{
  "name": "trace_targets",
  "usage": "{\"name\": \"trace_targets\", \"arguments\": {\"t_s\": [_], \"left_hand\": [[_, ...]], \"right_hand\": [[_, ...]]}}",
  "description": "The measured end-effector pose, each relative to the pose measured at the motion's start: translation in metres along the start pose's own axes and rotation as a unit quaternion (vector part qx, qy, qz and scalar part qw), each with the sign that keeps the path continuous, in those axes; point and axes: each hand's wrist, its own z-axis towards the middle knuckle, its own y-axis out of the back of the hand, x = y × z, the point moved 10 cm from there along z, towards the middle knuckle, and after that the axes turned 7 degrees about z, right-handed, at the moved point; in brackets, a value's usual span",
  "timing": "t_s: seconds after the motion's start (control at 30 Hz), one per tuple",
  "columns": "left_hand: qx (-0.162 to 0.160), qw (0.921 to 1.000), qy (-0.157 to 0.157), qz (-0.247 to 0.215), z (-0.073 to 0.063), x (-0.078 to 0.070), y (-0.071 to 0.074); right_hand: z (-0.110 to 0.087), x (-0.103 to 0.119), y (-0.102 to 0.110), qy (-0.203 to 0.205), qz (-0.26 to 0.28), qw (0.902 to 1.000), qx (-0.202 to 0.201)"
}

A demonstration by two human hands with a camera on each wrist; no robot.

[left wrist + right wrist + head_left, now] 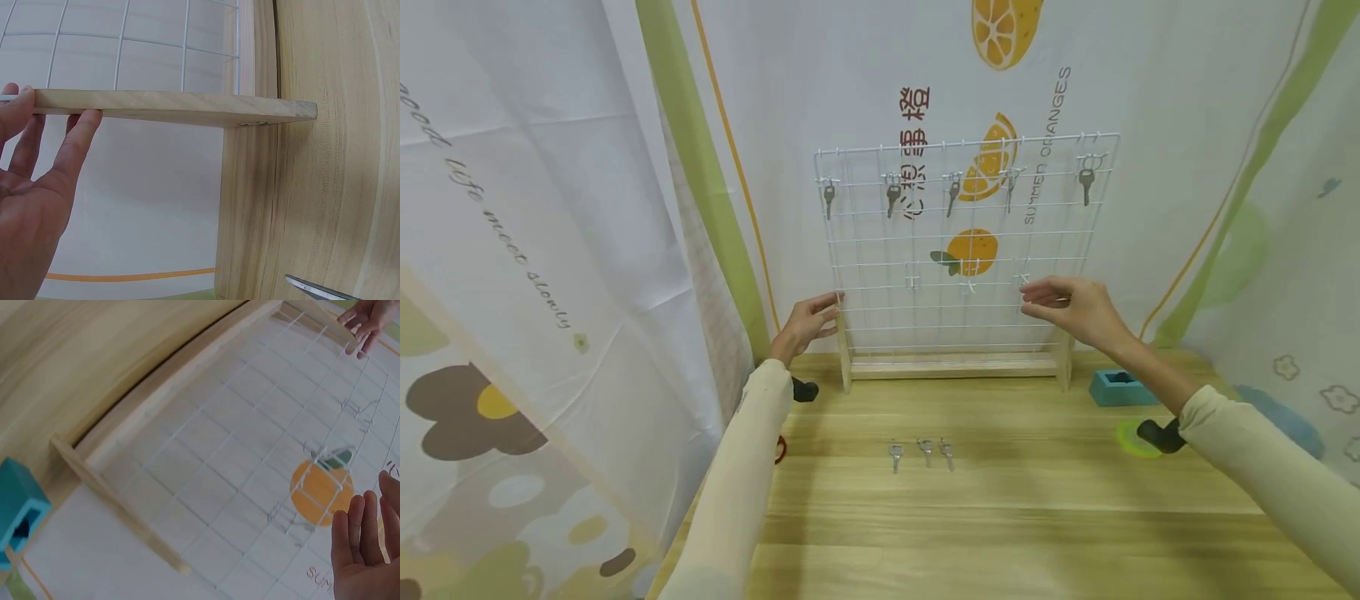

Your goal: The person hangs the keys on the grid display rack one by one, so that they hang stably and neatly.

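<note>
The teal box (1116, 397) stands to the right of the wire grid rack (955, 365), on the bench (1000, 517). A dark item (1123, 377) sits inside it; its type cannot be told. Five hung keys (892, 196) are on the upper hooks of the rack, and three lower hooks (967, 287) project from mid-panel. Three loose keys (926, 451) lie on the bench in front of the rack.

The left hand (808, 322) pinches the left wooden upright (844, 350) of the rack between thumb and fingers. The right hand (1078, 310) is beside the rightmost lower hook; its grip is loosely spread, with nothing visible in it.

A yellow-green disc (1127, 437) lies to the front right of the rack, partly covered by a black part (1161, 436) at the right wrist. The right forearm crosses in front of the teal box. A red ring (782, 450), front left of the rack, is mostly hidden by the left sleeve (730, 492).

Only the left wrist view shows a metal tip (312, 290) near the rack and screw heads (261, 123) beneath its upright.
</note>
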Motion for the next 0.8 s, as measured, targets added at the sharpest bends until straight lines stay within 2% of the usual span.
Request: {"name": "trace_targets", "arguments": {"t_s": [0.37, 0.5, 0.67, 0.8], "left_hand": [[-0.003, 0.9999, -0.006, 0.007, 0.002, 0.004, 0.002], [-0.003, 0.9999, -0.007, 0.012, 0.002, 0.002, 0.003], [0.0, 0.9999, -0.002, 0.017, 0.002, 0.001, 0.003], [0.002, 0.9998, -0.001, 0.018, 0.002, 0.001, 0.002]], "right_hand": [[-0.016, 0.002, -0.042, 0.04, 0.045, 0.9978, 0.028], [-0.022, -0.002, -0.055, 0.024, 0.064, 0.9965, 0.049], [-0.027, -0.01, -0.069, -0.008, 0.063, 0.996, 0.063], [-0.03, -0.011, -0.08, -0.003, 0.045, 0.9971, 0.061]]}}
